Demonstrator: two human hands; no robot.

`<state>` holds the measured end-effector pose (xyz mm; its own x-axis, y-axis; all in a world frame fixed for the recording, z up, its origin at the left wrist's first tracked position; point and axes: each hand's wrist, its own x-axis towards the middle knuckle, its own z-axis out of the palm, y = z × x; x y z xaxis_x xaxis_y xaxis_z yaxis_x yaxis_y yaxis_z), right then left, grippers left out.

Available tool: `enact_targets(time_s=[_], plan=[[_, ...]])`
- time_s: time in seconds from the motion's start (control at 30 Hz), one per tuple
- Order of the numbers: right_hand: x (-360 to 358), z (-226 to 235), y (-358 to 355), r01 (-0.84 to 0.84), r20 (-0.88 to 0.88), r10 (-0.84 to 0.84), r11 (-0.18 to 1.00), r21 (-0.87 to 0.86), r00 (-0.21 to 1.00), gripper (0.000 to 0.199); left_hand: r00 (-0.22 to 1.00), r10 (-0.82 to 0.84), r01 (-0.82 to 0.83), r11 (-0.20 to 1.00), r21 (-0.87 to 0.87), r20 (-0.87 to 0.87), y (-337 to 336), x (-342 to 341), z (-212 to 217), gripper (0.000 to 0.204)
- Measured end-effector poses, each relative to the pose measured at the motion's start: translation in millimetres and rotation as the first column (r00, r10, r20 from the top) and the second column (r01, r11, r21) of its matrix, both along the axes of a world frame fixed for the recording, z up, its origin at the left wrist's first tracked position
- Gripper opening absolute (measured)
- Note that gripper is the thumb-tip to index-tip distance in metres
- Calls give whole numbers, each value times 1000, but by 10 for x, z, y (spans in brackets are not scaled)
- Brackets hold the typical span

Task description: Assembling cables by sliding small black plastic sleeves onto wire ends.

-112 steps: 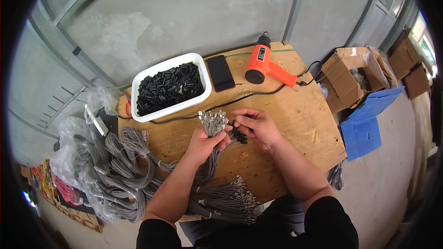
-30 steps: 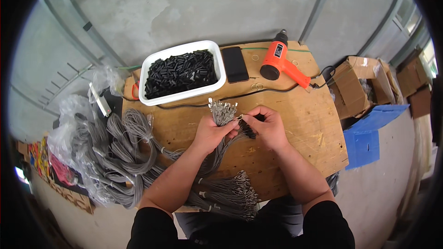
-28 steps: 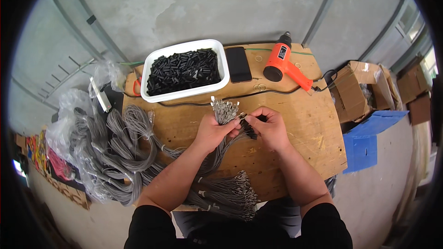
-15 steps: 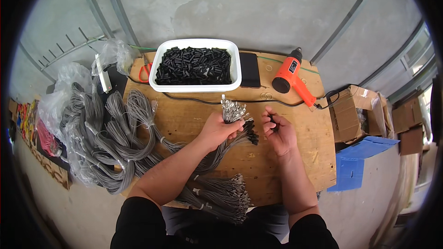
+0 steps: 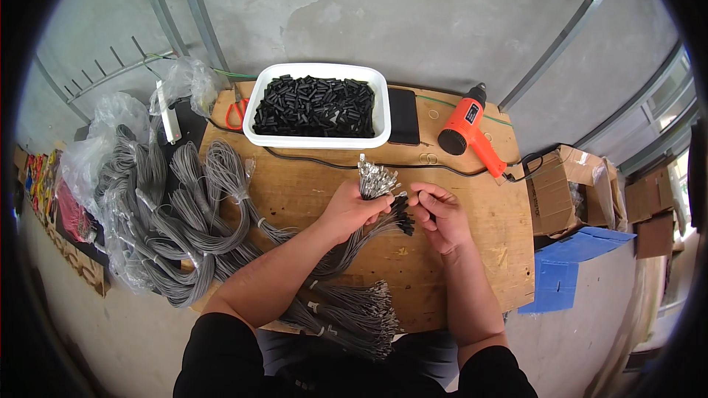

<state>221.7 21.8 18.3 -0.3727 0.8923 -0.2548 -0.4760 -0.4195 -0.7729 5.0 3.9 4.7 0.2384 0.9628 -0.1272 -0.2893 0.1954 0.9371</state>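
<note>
The left hand (image 5: 354,210) is wrapped firmly round a grey wire bundle (image 5: 376,179) above the middle of the counter (image 5: 479,265), gripping just below the metal terminals so that, it seems, the tips fan out upward within easy reach of the other side. The right hand (image 5: 442,221) sits just beside it, fingers curled in toward the thumb; whether anything is pinched there I cannot tell. Between the hands, black-sleeved wire ends (image 5: 402,217) spread toward the right, apart from the bare tips, which probably helps tell the two apart. The white tub (image 5: 317,141) of short black tubes (image 5: 313,107) stands at the back, central enough for either arm, while the phone (image 5: 403,121) lies against its right side. The orange heat gun (image 5: 464,125) rests with its nozzle away from the person, perhaps for safety, its handle angled toward the right. Coiled grey cables (image 5: 184,214) are heaped at the left, likely to spare working room, and more terminal-ended bundles (image 5: 369,313) lie by the near edge
</note>
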Motion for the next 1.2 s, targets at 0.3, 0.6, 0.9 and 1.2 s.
enact_targets(time_s=[0.3,0.6,0.9,1.2], plan=[[-12,-94,-36,69,175,-93,988,138,980,14,999,30,-31,999,-27,-43,-6,2,-11,9],[-55,-1,-55,43,162,-57,995,89,985,14,997,31,-32,999,-6,-67,-6,2,-22,9],[-97,1,-94,13,191,-48,983,183,980,15,996,29,-30,999,-12,-85,-7,9,-14,9],[-107,-107,-105,87,303,-183,949,305,935,17,995,9,-8,1000,10,-98,-8,10,-23,10]])
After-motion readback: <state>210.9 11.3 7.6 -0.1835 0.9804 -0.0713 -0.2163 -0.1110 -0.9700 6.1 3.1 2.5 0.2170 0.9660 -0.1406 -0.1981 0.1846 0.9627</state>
